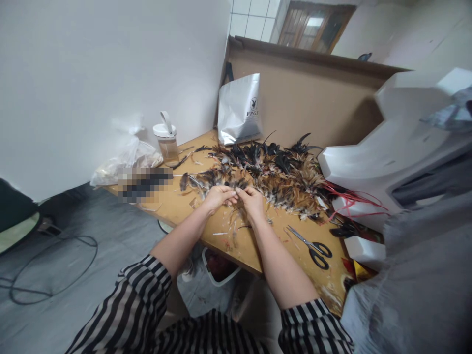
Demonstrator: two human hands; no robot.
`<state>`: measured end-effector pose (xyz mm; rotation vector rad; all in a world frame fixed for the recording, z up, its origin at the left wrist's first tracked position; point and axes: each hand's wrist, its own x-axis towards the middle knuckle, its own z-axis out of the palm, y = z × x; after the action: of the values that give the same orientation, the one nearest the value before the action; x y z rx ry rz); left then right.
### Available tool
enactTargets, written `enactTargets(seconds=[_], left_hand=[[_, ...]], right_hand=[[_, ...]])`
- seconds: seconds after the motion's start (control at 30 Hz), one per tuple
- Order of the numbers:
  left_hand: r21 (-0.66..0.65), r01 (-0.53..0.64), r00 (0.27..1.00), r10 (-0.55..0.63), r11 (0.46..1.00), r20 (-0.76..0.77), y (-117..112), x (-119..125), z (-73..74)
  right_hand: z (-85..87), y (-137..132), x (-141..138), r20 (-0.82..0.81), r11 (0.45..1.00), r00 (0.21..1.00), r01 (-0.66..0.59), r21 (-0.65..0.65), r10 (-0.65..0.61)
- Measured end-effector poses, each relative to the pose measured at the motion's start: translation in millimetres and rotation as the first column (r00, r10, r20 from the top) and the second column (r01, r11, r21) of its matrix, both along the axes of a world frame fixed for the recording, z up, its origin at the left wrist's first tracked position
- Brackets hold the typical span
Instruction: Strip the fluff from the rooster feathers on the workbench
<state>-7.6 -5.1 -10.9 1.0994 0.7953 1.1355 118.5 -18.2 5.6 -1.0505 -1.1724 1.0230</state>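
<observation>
Both hands meet over the wooden table, fingertips nearly touching. My left hand is closed in a pinch, and so is my right hand. What lies between the fingers is too small to make out; wispy brown strands show just below them. Directly behind the hands spreads a row of brown feathers, with white quill ends toward me. Farther back are darker feathers, black and glossy. To the right of my right forearm, scissors with black handles lie with their blades apart.
A lidded drink bottle, a clear plastic bag and a silver pouch stand at the back. Red strings hang beside white foam on the right. A bin sits below the table edge.
</observation>
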Motion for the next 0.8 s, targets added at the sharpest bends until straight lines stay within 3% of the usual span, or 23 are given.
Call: enactTargets(seconds=[0.23, 0.6, 0.8], left_hand=[[-0.041, 0.045, 0.999, -0.045, 0.998, -0.003, -2.9, 0.2, 1.5], [0.075, 0.013, 0.983, 0.001, 0.997, -0.186, -7.1, 0.9, 8.2], [0.112, -0.019, 0.98, 0.041, 0.994, -0.195, -5.1, 2.1, 2.9]], right_hand=[[-4.3, 1.8, -1.5, -0.112, 0.998, 0.994, -0.005, -0.063, -0.003], [-3.0, 1.0, 3.6, 0.133, 1.0, 0.991, -0.012, 0.016, 0.01], [-3.6, 0.5, 1.5, 0.152, 0.998, 0.987, 0.039, 0.041, -0.045]])
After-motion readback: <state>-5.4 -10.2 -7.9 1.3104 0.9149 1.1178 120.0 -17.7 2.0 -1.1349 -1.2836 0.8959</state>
